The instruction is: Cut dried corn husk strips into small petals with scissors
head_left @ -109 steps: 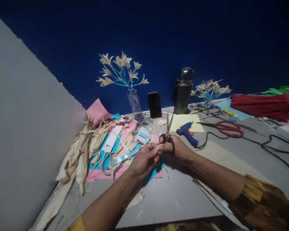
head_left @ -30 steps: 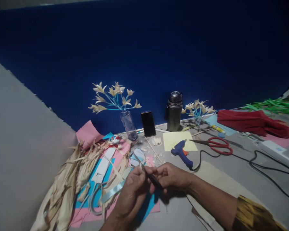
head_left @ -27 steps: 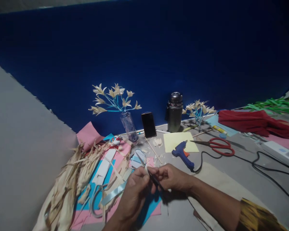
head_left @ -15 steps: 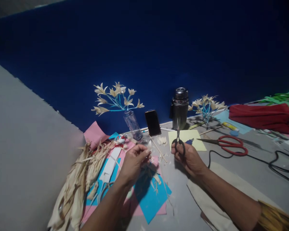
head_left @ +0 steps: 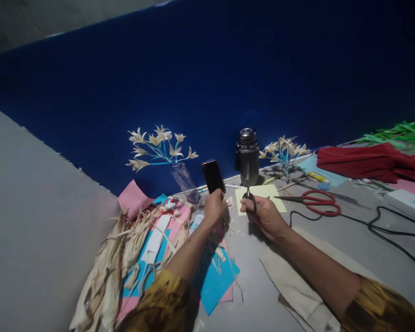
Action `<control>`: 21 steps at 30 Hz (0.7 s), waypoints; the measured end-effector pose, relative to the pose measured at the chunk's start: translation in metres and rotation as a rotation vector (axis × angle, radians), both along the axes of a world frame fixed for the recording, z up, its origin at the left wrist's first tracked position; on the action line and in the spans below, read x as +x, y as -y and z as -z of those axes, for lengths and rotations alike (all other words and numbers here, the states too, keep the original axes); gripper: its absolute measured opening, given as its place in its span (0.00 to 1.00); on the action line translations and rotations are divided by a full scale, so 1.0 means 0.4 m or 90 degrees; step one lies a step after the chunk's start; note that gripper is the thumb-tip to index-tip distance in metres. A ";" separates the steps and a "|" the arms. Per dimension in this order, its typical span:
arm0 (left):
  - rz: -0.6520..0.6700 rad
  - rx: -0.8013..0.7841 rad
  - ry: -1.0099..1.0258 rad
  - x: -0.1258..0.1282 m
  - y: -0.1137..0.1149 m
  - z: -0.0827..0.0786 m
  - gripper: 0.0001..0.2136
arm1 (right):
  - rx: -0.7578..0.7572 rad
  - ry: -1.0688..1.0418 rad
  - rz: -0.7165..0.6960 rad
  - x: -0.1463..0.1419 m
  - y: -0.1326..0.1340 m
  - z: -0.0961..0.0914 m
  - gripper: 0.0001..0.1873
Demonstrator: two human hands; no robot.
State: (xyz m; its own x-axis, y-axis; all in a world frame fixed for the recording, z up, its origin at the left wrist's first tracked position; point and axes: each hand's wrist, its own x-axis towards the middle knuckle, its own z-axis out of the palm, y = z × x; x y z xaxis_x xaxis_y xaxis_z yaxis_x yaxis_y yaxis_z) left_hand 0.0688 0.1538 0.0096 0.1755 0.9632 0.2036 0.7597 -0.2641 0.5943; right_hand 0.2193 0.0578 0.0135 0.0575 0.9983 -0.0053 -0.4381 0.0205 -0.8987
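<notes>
Near the steel flask at the back of the grey worktop, both hands work side by side. Right hand, just in front of the flask: fingers closed through the loops of the small black scissors, whose blades point upward toward the flask and appear shut. Left hand, to the left of the flask and just below the dark phone propped against the blue wall: fingers curled together, pinching a small pale husk piece that shows at the fingertips. The two hands are near each other but apart. Yellow paper sheet: flat on the worktop directly in front of the flask, partly covered by the right hand. Red-handled scissors: lying to the right of the flask, beyond the yellow sheet. Vase of husk flowers: left of the flask, past the phone. Dried corn husks and blue and pink paper: spread far left of the flask, under the left forearm.
</notes>
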 end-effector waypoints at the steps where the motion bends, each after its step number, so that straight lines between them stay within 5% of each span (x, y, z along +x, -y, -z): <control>1: 0.000 -0.001 -0.010 0.002 -0.002 0.002 0.07 | 0.003 0.000 0.001 0.001 -0.001 0.000 0.21; 6: 0.004 0.009 -0.010 -0.033 0.017 -0.052 0.07 | 0.008 0.004 0.010 0.007 -0.005 -0.004 0.21; 11: 0.070 -0.077 0.163 -0.159 0.158 -0.121 0.08 | 0.021 0.018 0.050 0.018 -0.004 -0.012 0.21; 17: 0.016 -0.131 0.075 -0.296 0.383 -0.050 0.08 | 0.023 0.004 0.022 0.014 0.001 -0.002 0.26; 21: 0.024 -0.053 -0.030 -0.275 0.411 0.004 0.07 | 0.016 0.044 -0.004 0.001 0.005 0.016 0.22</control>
